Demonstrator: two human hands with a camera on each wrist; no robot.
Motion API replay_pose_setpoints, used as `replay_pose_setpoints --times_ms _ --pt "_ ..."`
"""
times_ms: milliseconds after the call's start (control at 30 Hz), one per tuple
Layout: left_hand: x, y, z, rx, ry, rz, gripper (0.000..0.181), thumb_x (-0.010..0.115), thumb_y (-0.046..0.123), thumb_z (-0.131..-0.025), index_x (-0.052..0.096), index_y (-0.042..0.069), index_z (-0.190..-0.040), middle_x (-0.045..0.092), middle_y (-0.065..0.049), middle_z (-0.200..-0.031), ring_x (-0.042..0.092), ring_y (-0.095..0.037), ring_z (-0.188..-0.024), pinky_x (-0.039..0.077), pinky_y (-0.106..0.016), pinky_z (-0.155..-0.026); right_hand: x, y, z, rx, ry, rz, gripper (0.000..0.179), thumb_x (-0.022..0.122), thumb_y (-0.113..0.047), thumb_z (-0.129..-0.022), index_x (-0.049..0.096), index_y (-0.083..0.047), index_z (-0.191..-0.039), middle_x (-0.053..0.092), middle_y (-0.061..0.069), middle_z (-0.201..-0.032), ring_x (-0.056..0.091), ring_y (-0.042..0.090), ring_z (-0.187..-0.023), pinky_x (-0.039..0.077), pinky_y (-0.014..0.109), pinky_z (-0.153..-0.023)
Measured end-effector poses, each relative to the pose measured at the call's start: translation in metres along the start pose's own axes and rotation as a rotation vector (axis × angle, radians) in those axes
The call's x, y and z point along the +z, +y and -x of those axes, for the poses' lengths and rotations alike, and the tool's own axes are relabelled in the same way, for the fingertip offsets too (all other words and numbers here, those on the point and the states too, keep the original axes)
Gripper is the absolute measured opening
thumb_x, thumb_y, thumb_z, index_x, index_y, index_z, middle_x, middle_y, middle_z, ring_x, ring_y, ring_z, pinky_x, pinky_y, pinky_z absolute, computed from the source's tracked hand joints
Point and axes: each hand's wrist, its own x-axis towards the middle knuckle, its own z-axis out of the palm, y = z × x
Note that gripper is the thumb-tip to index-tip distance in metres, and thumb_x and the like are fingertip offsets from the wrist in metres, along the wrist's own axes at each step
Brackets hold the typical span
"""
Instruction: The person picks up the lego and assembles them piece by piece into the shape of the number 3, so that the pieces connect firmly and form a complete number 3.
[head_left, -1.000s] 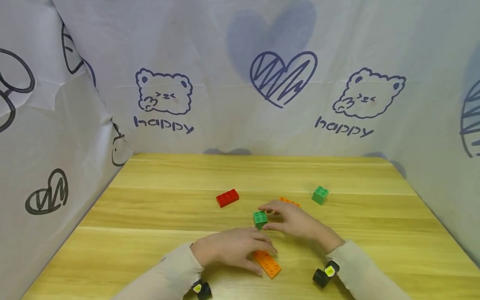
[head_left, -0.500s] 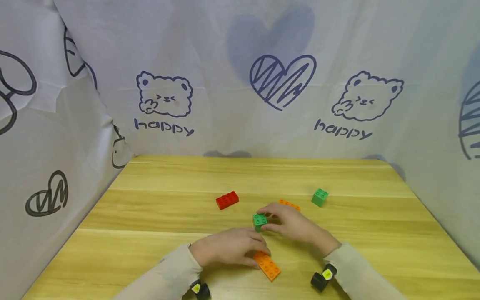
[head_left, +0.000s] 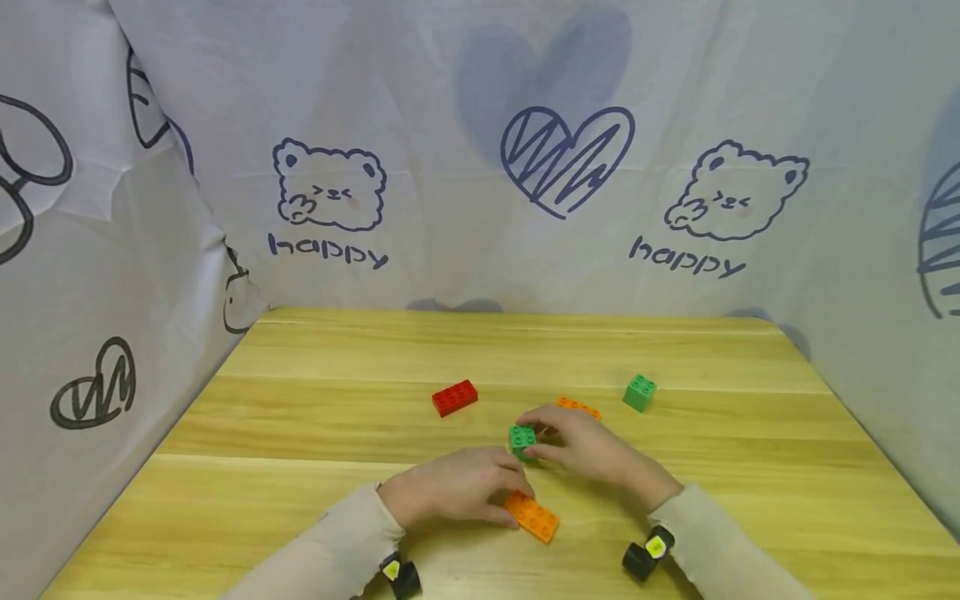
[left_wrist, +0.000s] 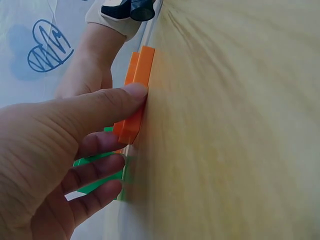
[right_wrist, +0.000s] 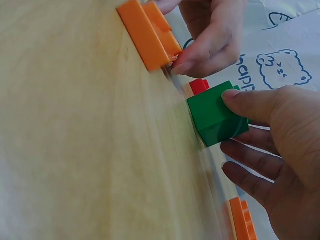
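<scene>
My left hand (head_left: 465,487) pinches an orange toy brick (head_left: 534,515) near the front middle of the table; in the left wrist view the thumb lies along the side of this orange brick (left_wrist: 137,95). Just beyond it, my right hand (head_left: 588,442) grips a small square green brick (head_left: 522,440) by its right side. The right wrist view shows the thumb on one face of the green brick (right_wrist: 217,112), with fingers at the opposite side. The two hands are close together, the green brick slightly farther from me than the orange one.
A red brick (head_left: 454,398) lies farther back to the left on the wooden table (head_left: 300,400). Behind my right hand lies another orange brick (head_left: 579,407), partly covered. A second green brick (head_left: 640,392) stands to its right. White printed cloth (head_left: 450,250) encloses the table's back and sides.
My left fingers have closed on the orange brick and turned it slightly, its near end moving away from me. My right hand has closed on the green brick, which has barely shifted.
</scene>
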Motion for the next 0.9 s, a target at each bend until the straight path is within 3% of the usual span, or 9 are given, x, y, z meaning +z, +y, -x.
replay_pose_setpoints --times_ms 400,700,900 --pt "0.0025 -0.0035 0.0004 -0.078 0.057 -0.016 0.038 0.071 0.045 -0.088 0.070 0.016 -0.113 0.062 0.007 -0.109 0.056 -0.004 -0.100 0.043 -0.018 -0.092 0.0009 -0.0009 -0.0009 -0.014 0.001 0.047 0.039 0.069 -0.022 -0.093 0.059 -0.014 -0.131 0.063 -0.003 -0.120 0.061 0.012 -0.104 0.050 0.037 -0.091" --pt "0.0045 -0.0071 0.0016 -0.184 0.065 -0.042 0.037 0.070 0.047 -0.088 0.069 0.017 -0.110 0.061 0.008 -0.104 0.057 -0.004 -0.092 0.047 -0.018 -0.085 0.0001 -0.0038 0.0008 -0.007 0.009 0.056 0.039 0.067 -0.025 -0.095 0.059 -0.014 -0.131 0.063 0.000 -0.124 0.062 0.016 -0.105 0.051 0.038 -0.090" --pt "0.0020 -0.0075 0.0031 -0.223 0.074 -0.060 0.037 0.071 0.049 -0.087 0.069 0.018 -0.109 0.059 0.008 -0.099 0.055 -0.005 -0.088 0.047 -0.020 -0.081 -0.0045 -0.0055 0.0045 0.034 0.031 0.055 0.042 0.065 -0.033 -0.095 0.058 -0.018 -0.134 0.060 -0.001 -0.129 0.062 0.019 -0.107 0.051 0.038 -0.090"
